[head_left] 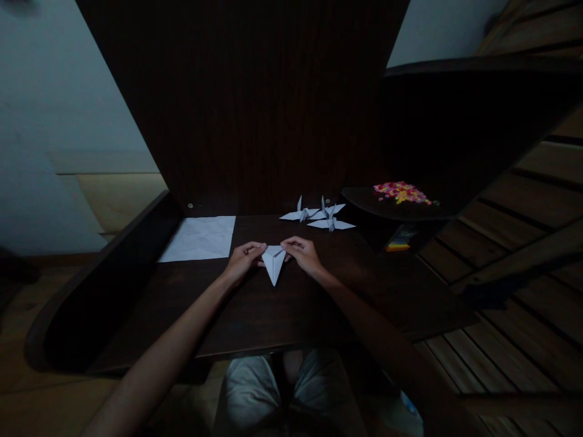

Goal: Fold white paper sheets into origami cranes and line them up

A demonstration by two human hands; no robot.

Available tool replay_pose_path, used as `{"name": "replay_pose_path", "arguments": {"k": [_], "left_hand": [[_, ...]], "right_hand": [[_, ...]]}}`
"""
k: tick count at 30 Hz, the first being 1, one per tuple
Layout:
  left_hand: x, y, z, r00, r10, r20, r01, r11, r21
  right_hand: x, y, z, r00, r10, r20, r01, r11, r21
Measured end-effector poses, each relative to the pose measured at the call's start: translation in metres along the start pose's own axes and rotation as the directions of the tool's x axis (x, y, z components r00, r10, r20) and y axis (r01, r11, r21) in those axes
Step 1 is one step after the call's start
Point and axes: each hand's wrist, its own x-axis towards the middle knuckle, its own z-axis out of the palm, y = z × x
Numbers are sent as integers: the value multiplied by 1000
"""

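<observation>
A folded white paper [274,265], kite-shaped with its narrow point toward me, is held between my two hands just over the dark desk. My left hand [245,258] pinches its upper left corner between thumb and fingers. At the upper right corner, my right hand [303,252] grips the paper the same way, thumb on top. Creases run down the front of the paper. Behind my hands stand three finished white paper cranes [331,224], close together with their wings spread.
White paper sheets [200,238] lie flat at the left of the desk [255,328]. On a small corner shelf [387,209] to the right sits a heap of small pink, red and yellow pieces [403,193]. A raised side panel [104,273] bounds the desk's left.
</observation>
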Motion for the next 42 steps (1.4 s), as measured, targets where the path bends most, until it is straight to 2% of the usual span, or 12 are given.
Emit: {"name": "replay_pose_path", "arguments": {"k": [11, 17, 21, 28, 35, 42], "left_hand": [[0, -3, 0, 999, 48, 24, -50, 994, 95], [-2, -2, 1, 997, 25, 70, -36, 987, 155], [-1, -2, 0, 998, 49, 49, -58, 978, 200], [3, -4, -4, 997, 69, -43, -58, 974, 219], [3, 0, -3, 997, 59, -58, -50, 988, 146], [6, -2, -7, 993, 84, -85, -68, 983, 172]], "right_hand": [[1, 5, 0, 1000, -8, 8, 8, 999, -40], [1, 7, 0, 1000, -27, 2, 27, 998, -49], [1, 7, -1, 1000, -24, 10, 25, 998, -63], [1, 3, -2, 984, 138, 113, -127, 987, -101], [-1, -1, -2, 969, 206, 133, -194, 976, -98], [-1, -3, -4, 967, 225, 120, -213, 971, -107]]}}
